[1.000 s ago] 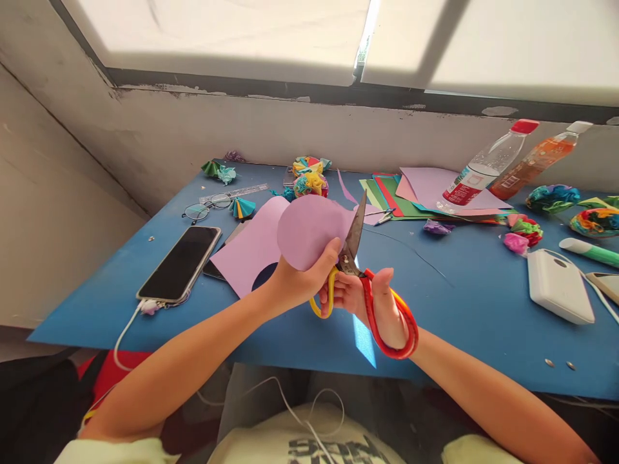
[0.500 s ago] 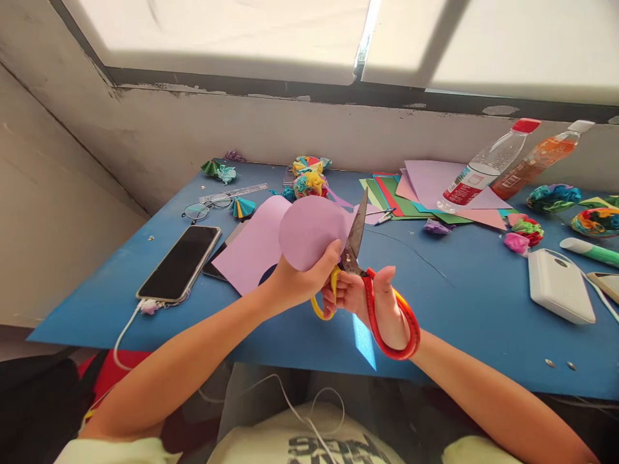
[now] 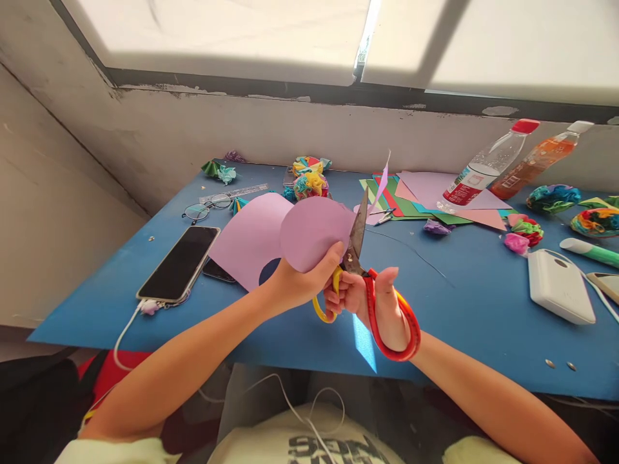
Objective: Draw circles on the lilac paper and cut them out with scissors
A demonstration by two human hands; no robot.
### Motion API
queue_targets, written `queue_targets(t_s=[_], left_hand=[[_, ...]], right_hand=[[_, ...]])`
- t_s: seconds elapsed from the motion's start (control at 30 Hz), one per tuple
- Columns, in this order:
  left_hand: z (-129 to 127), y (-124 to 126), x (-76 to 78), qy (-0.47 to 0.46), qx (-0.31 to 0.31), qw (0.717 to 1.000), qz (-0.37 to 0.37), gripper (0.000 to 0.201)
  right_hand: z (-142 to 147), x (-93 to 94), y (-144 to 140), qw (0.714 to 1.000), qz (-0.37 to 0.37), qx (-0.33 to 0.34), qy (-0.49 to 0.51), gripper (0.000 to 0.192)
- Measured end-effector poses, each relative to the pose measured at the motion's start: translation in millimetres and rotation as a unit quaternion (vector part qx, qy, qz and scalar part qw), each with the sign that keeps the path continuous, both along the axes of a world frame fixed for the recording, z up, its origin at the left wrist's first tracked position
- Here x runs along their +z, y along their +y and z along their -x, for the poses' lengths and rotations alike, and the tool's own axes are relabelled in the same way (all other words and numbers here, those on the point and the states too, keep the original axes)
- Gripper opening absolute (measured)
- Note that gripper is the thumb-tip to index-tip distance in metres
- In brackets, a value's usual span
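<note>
In the head view my left hand (image 3: pixel 304 280) pinches a round piece of purple paper (image 3: pixel 312 232), thumb on top, above the blue table. My right hand (image 3: pixel 372 299) holds scissors (image 3: pixel 358 232) with one red and one yellow handle; its thumb is through the red loop and its fingers are at the yellow one. The blades point up beside the paper's right edge. A thin purple paper strip (image 3: pixel 380 187) stands up behind the blades. Behind my left hand lies a larger purple sheet (image 3: pixel 242 235) with a rounded cut-out.
A phone (image 3: pixel 178 263) and glasses (image 3: pixel 207 205) lie left on the blue table (image 3: pixel 459 322). Crumpled paper flowers (image 3: pixel 310 183) sit at the back. Coloured sheets (image 3: pixel 435 187), a red-capped bottle (image 3: pixel 483 164), an orange drink bottle (image 3: pixel 539 161) and a white power bank (image 3: pixel 561 283) are on the right.
The purple strip has risen upright behind the blades. The larger purple sheet behind my left hand has shifted slightly left and bulged. Both hands have kept nearly the same place.
</note>
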State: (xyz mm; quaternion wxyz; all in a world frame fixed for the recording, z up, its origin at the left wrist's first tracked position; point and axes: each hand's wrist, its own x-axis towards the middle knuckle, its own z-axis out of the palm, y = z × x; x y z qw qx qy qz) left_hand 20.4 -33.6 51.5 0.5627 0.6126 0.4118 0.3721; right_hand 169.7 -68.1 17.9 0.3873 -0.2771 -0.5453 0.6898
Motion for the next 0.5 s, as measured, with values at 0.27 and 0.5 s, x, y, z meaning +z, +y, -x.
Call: queue_targets(t_s=[0.27,0.5], left_hand=[[-2.1,-2.1,-1.6,-0.019,0.058,0.998,-0.015,0.043],[0.5,3.9,-0.2,-0.047,0.054,0.997,-0.038,0.036]], right_hand=[[-0.3,-0.3,0.4,1.0,-0.006,-0.012,-0.003,0.084],[-3.5,-4.3,1.5,0.999,0.005,-0.024,-0.023,0.084]])
